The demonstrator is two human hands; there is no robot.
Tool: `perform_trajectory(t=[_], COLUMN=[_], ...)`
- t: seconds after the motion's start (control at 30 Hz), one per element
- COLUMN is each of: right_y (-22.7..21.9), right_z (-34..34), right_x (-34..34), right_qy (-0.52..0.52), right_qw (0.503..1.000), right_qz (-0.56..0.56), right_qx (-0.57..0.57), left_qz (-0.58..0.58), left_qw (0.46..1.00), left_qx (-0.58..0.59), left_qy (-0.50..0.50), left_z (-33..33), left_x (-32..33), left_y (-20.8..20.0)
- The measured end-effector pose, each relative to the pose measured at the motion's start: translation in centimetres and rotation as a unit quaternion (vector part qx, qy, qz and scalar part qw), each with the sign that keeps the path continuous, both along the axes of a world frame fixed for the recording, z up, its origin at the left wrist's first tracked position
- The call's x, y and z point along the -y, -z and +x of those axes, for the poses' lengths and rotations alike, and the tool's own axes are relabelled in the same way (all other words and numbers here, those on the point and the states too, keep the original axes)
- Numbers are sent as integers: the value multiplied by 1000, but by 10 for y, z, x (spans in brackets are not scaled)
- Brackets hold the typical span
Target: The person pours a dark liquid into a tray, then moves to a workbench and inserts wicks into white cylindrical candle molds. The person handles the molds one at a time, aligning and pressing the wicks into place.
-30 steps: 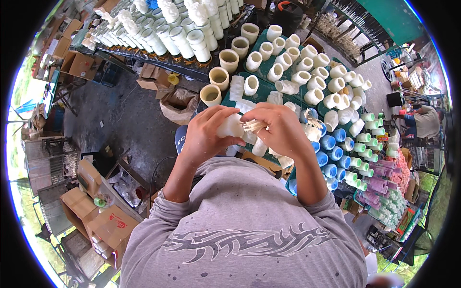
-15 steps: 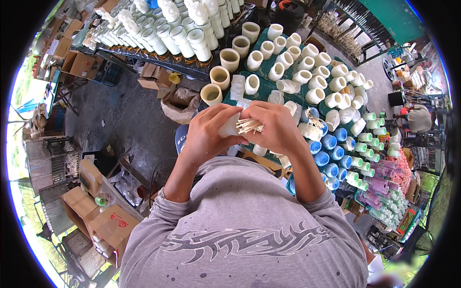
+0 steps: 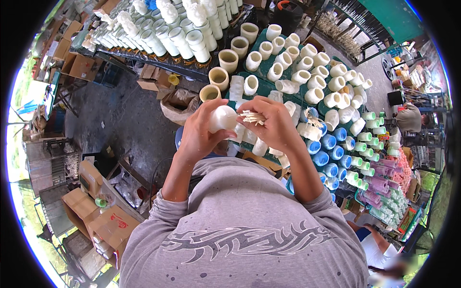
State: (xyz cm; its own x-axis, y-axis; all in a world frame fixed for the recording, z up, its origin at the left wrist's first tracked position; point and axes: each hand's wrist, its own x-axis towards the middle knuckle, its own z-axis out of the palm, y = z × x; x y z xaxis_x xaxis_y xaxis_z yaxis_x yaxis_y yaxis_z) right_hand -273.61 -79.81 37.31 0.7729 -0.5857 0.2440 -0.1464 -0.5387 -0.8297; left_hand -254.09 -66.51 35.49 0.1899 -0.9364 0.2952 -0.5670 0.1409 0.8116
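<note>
My left hand (image 3: 194, 132) is wrapped round a smooth white wax candle (image 3: 222, 119), whose rounded end faces up and to the right. In my right hand (image 3: 277, 126) lies a bundle of thin, pale wicks (image 3: 251, 117), pointing left toward the candle. The right fingertips are close beside the candle's edge, and a thin wick seems to bridge the small gap; whether it goes into the wax I cannot tell. Just beyond the hands, cream wax cups (image 3: 250, 84) and white patterned wax pieces (image 3: 236, 88) cover a green-topped table.
Blue candles (image 3: 329, 141) and green ones (image 3: 366, 150) stand at the right. Tall white candles (image 3: 196, 43) crowd a dark table at the far left. An open sack (image 3: 179, 103) and cardboard boxes (image 3: 113, 224) are on the left. Another person (image 3: 382, 252) is at the lower right.
My hands have drawn slightly apart. The candle has shifted left and turned, so its rounded end shows more. At the lower right the other person has come further into view.
</note>
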Motion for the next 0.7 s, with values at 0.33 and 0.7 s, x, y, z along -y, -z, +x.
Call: perform_trajectory(t=[0.33, 0.7], right_y=[3, 8], right_z=[-17, 10], right_x=[-1, -42], right_qy=[144, 97], right_qw=[987, 994], right_qz=[52, -34], right_qx=[46, 32], left_qz=[-16, 44], left_qw=[810, 547], left_qx=[-580, -812], left_qy=[-92, -198], left_z=[-15, -8], left_x=[3, 5], left_y=[34, 80])
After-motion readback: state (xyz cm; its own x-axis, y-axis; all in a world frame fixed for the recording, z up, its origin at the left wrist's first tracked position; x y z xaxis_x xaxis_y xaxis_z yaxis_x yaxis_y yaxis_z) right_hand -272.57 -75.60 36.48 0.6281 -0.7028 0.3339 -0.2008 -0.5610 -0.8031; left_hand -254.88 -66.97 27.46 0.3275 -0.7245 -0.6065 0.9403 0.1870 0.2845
